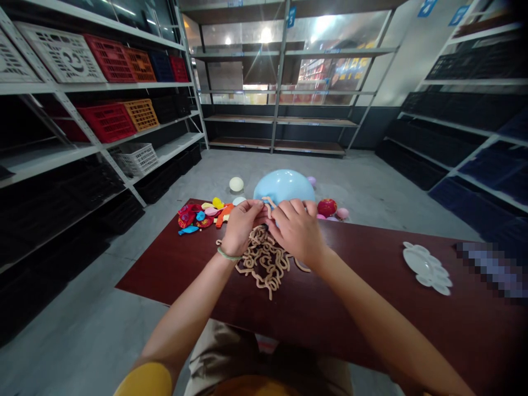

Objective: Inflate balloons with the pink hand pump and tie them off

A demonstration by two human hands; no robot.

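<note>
My left hand [243, 228] and my right hand [297, 234] meet above the dark red wooden table [185, 280]. Their fingertips pinch a tan rubber strand [268, 204], perhaps a long modelling balloon, just in front of a large pale blue inflated balloon [284, 186]. Below my hands, more of the strand lies in a loose, wiggly heap [264, 258]. Left of my left hand lies a pile of limp red, yellow, orange and blue balloons [202, 216]. A green bracelet [228, 254] circles my left wrist.
A white scalloped palette [427, 268] lies on the table's right side. Beyond the far edge are a pale yellow balloon [236, 184], a red balloon [326, 207] and small pink ones. Metal shelves holding plastic crates [111, 122] line the room.
</note>
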